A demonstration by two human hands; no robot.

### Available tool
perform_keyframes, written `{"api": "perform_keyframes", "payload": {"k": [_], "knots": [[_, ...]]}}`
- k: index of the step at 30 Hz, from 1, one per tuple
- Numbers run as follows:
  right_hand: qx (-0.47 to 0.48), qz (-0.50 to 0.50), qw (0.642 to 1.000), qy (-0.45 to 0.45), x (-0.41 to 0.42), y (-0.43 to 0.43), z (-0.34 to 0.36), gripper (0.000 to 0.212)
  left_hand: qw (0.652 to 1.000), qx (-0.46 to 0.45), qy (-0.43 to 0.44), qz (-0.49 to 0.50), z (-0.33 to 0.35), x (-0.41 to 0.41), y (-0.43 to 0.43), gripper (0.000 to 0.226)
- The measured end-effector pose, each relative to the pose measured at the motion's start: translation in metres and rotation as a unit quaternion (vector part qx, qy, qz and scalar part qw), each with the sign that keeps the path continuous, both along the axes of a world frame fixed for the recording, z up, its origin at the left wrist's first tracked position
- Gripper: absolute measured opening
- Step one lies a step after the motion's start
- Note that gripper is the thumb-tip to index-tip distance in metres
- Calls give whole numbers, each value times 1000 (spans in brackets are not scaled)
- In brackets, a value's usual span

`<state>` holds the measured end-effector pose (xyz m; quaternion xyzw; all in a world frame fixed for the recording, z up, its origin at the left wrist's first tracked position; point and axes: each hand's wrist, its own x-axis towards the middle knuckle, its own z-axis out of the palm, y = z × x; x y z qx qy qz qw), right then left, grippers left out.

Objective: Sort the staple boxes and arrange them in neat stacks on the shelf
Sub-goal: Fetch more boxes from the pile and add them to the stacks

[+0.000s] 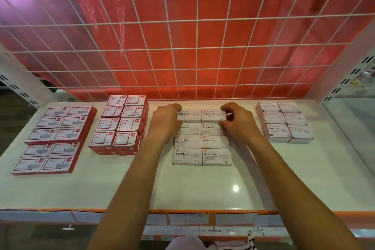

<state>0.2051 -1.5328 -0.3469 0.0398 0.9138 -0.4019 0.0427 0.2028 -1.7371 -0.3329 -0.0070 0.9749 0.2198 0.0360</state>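
At twelve o'clock our left grip point(166, 122) clasps the rear-left staples box point(189, 116); our right grip point(237, 123) pinches the rear-right staples box point(212, 115)

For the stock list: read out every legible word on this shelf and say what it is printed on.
"STAPLES": on the middle white boxes.
"PAPER CLIPS": on the right white boxes.
Print on the red boxes, both left groups: too blurred to read.
Print on the shelf-edge tags: blurred, unreadable.
Fine print on all boxes: too small.
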Motion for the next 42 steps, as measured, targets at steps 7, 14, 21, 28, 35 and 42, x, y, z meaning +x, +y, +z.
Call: {"api": "perform_keyframes", "payload": {"k": [7,14,21,28,35,42], "knots": [[8,-5,1000,11,2,-2,0,42,1000,-5,-3,4,2,0,2,38],[4,-19,1000,24,8,-5,1,43,1000,-4,-7,10,2,0,2,36],[-46,-32,998,2,18,-8,7,50,999,-21,-22,20,2,2,3,57],[17,-19,995,95,37,-5,11,40,997,-55,56,0,15,15,29,56],[109,-19,983,144,59,8,11,44,988,-36,130,-81,18,41,87,45],[170,-56,974,141,91,67,13,44,975,-43,135,-173,20,60,161,44]]}}
